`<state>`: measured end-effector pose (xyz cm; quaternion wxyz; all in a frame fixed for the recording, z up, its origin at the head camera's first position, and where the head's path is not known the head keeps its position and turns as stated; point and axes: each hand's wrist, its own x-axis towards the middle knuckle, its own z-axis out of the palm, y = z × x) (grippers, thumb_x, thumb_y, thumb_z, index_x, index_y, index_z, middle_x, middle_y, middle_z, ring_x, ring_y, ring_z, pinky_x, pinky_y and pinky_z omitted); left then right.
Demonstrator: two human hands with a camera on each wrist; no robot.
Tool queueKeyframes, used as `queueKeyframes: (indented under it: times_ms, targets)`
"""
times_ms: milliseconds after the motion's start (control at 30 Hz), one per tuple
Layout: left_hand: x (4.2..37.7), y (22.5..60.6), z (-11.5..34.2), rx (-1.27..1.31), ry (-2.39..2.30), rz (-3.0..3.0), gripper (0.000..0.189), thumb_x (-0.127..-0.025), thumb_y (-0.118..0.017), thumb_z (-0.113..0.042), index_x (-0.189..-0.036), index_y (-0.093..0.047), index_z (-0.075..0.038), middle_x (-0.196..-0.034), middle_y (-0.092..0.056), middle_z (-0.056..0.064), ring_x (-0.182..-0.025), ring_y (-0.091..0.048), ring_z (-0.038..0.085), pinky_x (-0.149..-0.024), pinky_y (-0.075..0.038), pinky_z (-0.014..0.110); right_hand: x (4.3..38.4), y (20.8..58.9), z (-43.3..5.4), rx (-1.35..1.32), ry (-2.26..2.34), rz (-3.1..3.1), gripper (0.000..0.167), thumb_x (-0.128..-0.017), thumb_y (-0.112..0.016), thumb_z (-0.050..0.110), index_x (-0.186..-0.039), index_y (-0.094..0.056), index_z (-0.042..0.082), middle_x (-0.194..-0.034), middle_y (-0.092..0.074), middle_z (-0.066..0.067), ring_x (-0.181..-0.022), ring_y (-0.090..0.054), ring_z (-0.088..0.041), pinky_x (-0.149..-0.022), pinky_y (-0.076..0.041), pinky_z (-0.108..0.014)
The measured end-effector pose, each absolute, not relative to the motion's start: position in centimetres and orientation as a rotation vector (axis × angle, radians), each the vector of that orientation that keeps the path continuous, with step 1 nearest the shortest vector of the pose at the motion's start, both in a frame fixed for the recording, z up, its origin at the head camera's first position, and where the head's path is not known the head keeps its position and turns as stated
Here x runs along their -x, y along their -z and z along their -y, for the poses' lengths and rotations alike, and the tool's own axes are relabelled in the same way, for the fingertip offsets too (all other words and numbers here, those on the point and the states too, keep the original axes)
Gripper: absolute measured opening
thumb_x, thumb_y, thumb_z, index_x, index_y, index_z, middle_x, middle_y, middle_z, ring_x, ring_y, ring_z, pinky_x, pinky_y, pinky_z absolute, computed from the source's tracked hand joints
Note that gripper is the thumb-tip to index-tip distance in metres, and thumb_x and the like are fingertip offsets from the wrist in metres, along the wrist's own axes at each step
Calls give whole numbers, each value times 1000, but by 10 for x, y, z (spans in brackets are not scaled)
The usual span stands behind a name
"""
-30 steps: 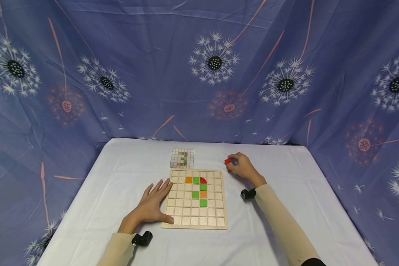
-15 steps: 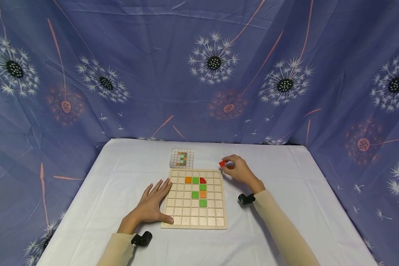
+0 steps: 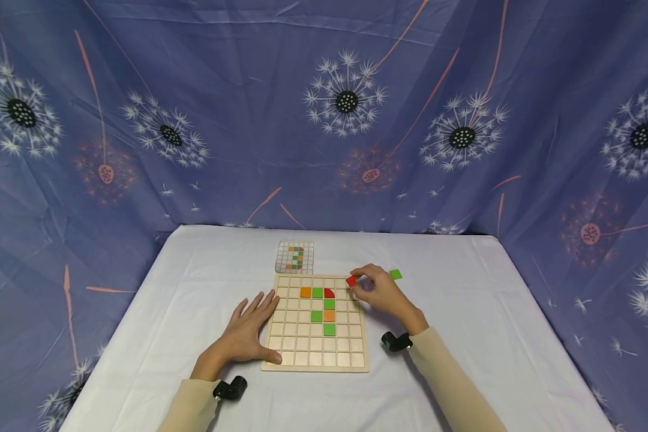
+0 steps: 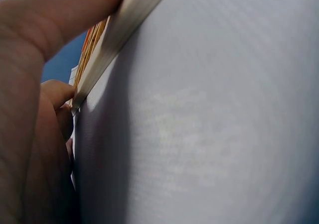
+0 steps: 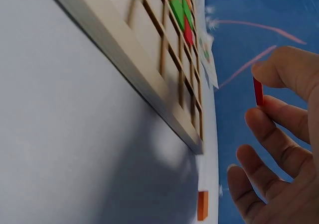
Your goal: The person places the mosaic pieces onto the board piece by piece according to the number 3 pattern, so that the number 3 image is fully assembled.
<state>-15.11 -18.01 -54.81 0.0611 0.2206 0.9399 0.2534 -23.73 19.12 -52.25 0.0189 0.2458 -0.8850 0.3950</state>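
My right hand [image 3: 380,292] pinches a small red tile [image 3: 351,281] between thumb and fingers above the far right corner of a wooden grid board [image 3: 302,344]. In the right wrist view the red tile [image 5: 257,91] stands edge-on, with the other fingers loosely bent. My left hand [image 3: 247,329] rests on the board's left edge, fingers spread and thumb at the near left corner. In the left wrist view the thumb [image 4: 60,15] lies along the wooden rim. On the board sit orange [image 3: 305,292] and green [image 3: 329,330] square tiles and a rounded red tile [image 3: 329,293].
A small card [image 3: 294,257] printed with a coloured grid pattern lies behind the board. A green tile [image 3: 396,274] lies on the white tablecloth [image 3: 464,288] beyond my right hand. The right wrist view shows an orange tile [image 5: 202,205] near the board's corner. Patterned blue cloth hangs behind.
My right hand has carried the red tile leftward and nearer, from the tablecloth to the board's far right corner. The green tile has come into sight behind it. My left hand stays put.
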Motion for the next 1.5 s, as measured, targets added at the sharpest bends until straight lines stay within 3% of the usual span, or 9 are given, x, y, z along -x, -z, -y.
queueKeyframes:
  times_ms: [267,533,1033,1500]
  targets:
    - [151,547,180,-665,-776,-2844,140,-56,-86,-73,-163,-28,-5,-172,-20,12,-158,-18,41,-124,-7,64,215,528,-180,-820,-1247,2749,38,-90,-76,15,-125,-71,2,-114,-69,-4,-102,-64,-29,-86,-55,-47]
    - [150,548,180,-669,-771,-2851,139,-56,-85,-75,-163,-28,-6,-172,-20,12,-158,-18,41,-124,-8,64,191,530,-172,-885,-1206,2785,36,-90,-78,17,-124,-72,8,-118,-69,1,-115,-60,-21,-98,-54,-45]
    - [152,549,180,-658,-758,-2845,140,-56,-85,-76,-163,-28,-6,-173,-19,11,-158,-18,40,-124,-8,64,151,533,-163,-917,-1184,2794,31,-89,-79,21,-119,-75,15,-116,-68,8,-115,-57,-15,-99,-53,-39]
    - [152,549,180,-658,-758,-2838,140,-56,-85,-75,-163,-27,-7,-173,-18,11,-159,-17,40,-124,-7,64,138,540,-154,-996,-1137,2722,26,-87,-83,21,-112,-76,15,-106,-68,11,-107,-58,-10,-93,-53,-33]
